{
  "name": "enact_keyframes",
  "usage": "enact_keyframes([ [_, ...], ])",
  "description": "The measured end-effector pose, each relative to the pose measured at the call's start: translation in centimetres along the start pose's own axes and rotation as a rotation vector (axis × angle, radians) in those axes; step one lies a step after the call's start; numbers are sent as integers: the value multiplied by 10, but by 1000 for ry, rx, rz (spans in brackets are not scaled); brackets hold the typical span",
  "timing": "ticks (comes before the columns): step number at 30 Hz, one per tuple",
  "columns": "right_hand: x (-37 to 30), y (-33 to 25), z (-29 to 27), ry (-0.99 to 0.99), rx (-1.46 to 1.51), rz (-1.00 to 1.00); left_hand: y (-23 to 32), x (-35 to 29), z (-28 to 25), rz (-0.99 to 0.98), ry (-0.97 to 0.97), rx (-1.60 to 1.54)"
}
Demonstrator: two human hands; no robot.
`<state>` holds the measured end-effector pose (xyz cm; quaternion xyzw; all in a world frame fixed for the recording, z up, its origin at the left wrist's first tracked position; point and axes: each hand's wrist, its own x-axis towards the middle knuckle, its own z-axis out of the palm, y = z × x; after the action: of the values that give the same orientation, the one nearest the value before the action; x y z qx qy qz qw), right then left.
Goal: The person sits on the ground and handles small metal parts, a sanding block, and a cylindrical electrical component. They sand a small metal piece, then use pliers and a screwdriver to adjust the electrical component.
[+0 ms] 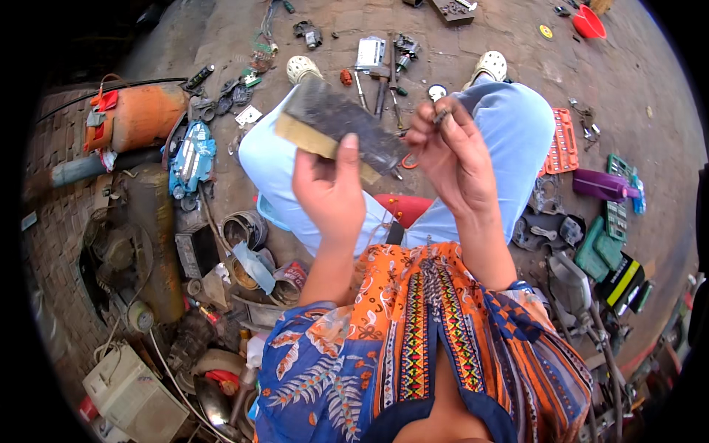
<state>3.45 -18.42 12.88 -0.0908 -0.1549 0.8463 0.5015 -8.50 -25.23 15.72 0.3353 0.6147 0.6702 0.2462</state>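
My left hand (329, 184) is closed on a dark, flat sheet with a tan underside (332, 122), which looks like sandpaper and is smeared by motion. The thumb lies on its near edge, and the sheet is raised above my lap. To its right, my right hand (458, 151) pinches a small dark part (441, 117) between thumb and fingers; its exact kind is too small to make out. The two hands are apart. Beyond them on the ground lie a hammer (381, 96), a screwdriver (396, 103) and a white-and-grey box (371, 53).
On the left lie an orange gas cylinder (144, 111), a blue bag of metal rods (193, 159) and several open cans (247, 229). At right are a red socket case (563, 140), a purple bottle (602, 184) and green cases (600, 247). A red bowl (588, 23) sits far right.
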Motion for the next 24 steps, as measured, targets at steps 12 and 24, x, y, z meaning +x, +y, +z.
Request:
enact_keyframes([
  [12, -19, 0, -3, -319, 320, 224, 33, -4, -23, 65, -49, -71],
  [24, -26, 8, 2, -304, 629, 323, 51, -8, -13, -51, -87, -9],
])
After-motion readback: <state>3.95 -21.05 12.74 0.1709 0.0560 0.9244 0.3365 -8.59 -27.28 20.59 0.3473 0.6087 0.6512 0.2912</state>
